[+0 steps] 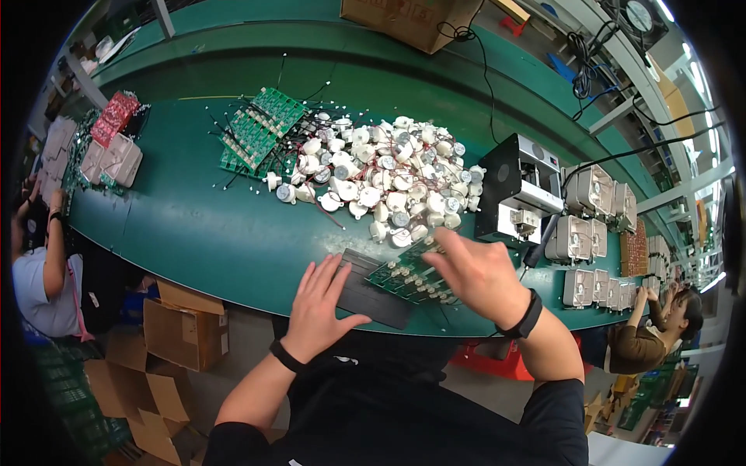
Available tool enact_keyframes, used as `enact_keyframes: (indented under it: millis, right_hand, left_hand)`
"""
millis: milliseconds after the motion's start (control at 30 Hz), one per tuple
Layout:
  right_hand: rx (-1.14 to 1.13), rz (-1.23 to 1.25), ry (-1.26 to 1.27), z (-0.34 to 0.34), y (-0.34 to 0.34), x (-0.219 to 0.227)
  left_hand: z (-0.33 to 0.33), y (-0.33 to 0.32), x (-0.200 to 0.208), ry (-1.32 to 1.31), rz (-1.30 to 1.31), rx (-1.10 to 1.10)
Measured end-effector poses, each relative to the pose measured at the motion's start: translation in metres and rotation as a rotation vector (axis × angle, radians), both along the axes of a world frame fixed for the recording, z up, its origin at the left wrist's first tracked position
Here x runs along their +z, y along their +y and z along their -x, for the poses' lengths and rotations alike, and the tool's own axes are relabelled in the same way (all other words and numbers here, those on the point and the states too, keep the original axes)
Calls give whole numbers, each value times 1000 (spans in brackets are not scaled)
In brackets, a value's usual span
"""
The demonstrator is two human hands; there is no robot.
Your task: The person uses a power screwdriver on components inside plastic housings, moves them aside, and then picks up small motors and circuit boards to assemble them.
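My left hand (pixel 317 311) lies flat with its fingers spread, the fingertips on the left end of a flat black plate (pixel 361 299) at the table's front edge. A green circuit board (pixel 412 276) with rows of pale round components rests over the plate's right part. My right hand (pixel 483 279) is bent over the board's far right corner, thumb and fingers curled round it; its fingertips are partly hidden. Just beyond lies a large heap of white round buzzer-like parts (pixel 388 175) with red and black wires. More green circuit boards (pixel 260 132) are stacked to the heap's left.
A black and silver machine (pixel 521 190) stands right of the heap, with a screwdriver-like tool (pixel 536 252) near it. Grey plastic housings (pixel 573 237) line the right side. Red boards (pixel 115 118) and more housings (pixel 120 159) sit far left. Co-workers sit at both sides; cardboard boxes (pixel 183 334) stand below left.
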State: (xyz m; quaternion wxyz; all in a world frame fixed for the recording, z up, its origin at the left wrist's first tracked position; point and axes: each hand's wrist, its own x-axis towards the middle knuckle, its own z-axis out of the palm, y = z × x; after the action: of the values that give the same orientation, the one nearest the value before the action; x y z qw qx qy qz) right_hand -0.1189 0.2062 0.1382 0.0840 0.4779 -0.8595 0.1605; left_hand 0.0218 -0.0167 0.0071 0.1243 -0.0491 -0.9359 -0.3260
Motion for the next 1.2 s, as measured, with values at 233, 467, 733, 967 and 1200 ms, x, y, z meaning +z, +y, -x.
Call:
enact_keyframes:
  millis: [233,467,733,967,1200]
  right_hand:
    - [32,-158,118,-4,-23,-4]
    - [72,-234,133,-6,-35,-5]
    - [139,-196,191,-4,-41,-9]
    - [112,-211,201,-3,-40,-10]
    - [136,-286,171,-8,-41,-10]
  left_hand:
    - [-1,18,-7,21,-8,75]
    - [-2,17,-7,23,-9,76]
    - [-1,16,-7,32,-8,76]
    - [-2,16,-5,15,-13,65]
    - [-1,16,-5,-30,-4,70]
